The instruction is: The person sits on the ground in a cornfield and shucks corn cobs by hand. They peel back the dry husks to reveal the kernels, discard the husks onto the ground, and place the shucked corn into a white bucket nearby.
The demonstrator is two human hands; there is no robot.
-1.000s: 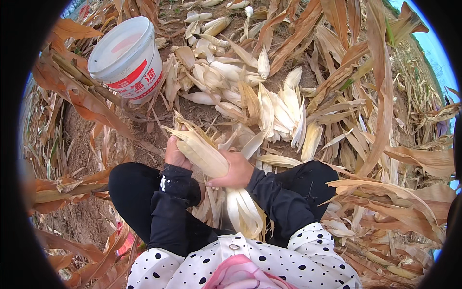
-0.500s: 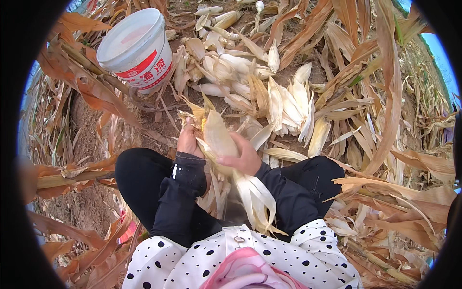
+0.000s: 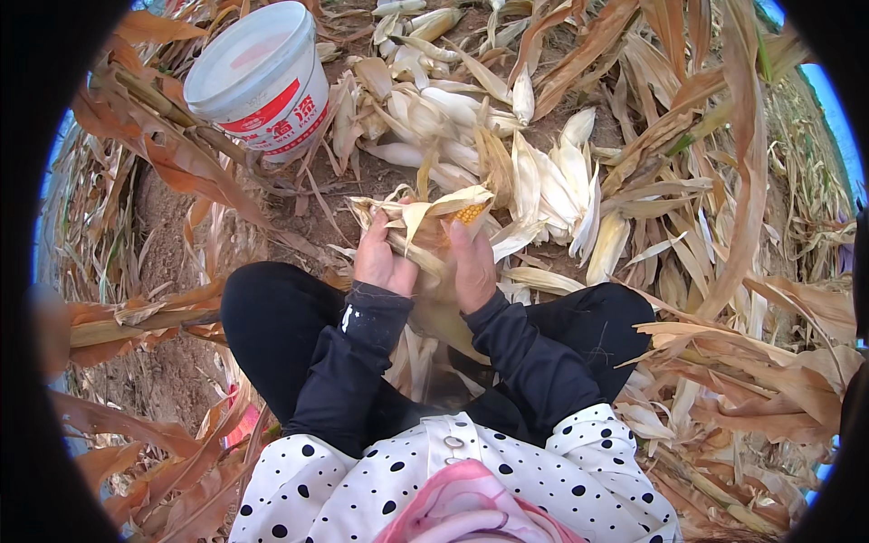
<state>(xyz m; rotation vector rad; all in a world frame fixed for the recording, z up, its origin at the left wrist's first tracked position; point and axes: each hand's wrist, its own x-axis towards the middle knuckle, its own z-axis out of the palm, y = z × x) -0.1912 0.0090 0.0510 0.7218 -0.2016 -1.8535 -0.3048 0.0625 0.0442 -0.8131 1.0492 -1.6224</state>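
An ear of corn (image 3: pixel 470 214), partly husked with yellow kernels showing at its right end, lies crosswise between my hands above my crossed legs. My left hand (image 3: pixel 384 257) is closed around its left end, where dry husk (image 3: pixel 421 210) folds over it. On the other side my right hand (image 3: pixel 472 267) grips the end near the bare kernels, thumb up against it. Loose husk hangs blurred between the palms, and some of my fingers are hidden behind the ear.
A white bucket with a red label (image 3: pixel 288 118) stands at the far left. Ahead of me is a heap of pale corn ears and husks (image 3: pixel 444 109), with a fan of husks (image 3: pixel 550 185) to its right. Dry corn stalks and leaves (image 3: pixel 738 163) crowd both sides.
The ear has turned from nearly upright to crosswise. A long pale husk that hung over my lap has gone from there. My right hand has moved up to the kernel end.
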